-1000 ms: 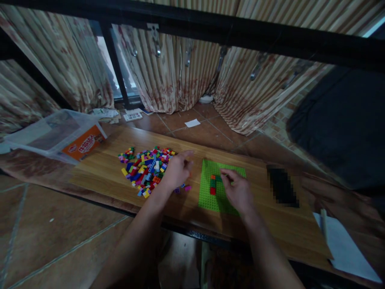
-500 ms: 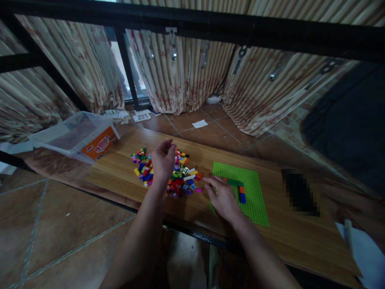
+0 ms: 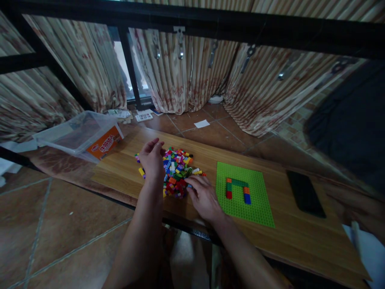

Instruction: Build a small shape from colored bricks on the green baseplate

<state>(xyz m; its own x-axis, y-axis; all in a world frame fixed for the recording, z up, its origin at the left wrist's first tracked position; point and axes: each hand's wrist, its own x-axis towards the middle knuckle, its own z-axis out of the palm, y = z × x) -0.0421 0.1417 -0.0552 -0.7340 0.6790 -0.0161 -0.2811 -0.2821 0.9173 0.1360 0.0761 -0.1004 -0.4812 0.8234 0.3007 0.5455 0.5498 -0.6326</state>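
Note:
A heap of small coloured toy bricks (image 3: 177,166) is spread over the wooden table. My left hand (image 3: 152,160) hovers above the heap's left side, fingers loosely bent and apart, with nothing visible in it. At the heap's right edge, my right hand (image 3: 206,198) reaches in with its thumb and forefinger apart; its fingertips cover some bricks there. To its right lies a green baseplate (image 3: 257,214). Fixed on the plate is a three-sided brick outline (image 3: 237,182) with red, orange, green and blue pieces, its open side towards me.
A clear plastic bin (image 3: 75,134) with an orange label stands beyond the table's left end. A black phone (image 3: 305,194) lies right of the baseplate. A dark metal bar (image 3: 210,22) crosses above, in front of curtains. Paper (image 3: 201,124) lies on the floor tiles.
My right hand has moved left from the baseplate's edge to the brick heap, uncovering the outline's left side. My left hand has shifted slightly left. The view has turned a little.

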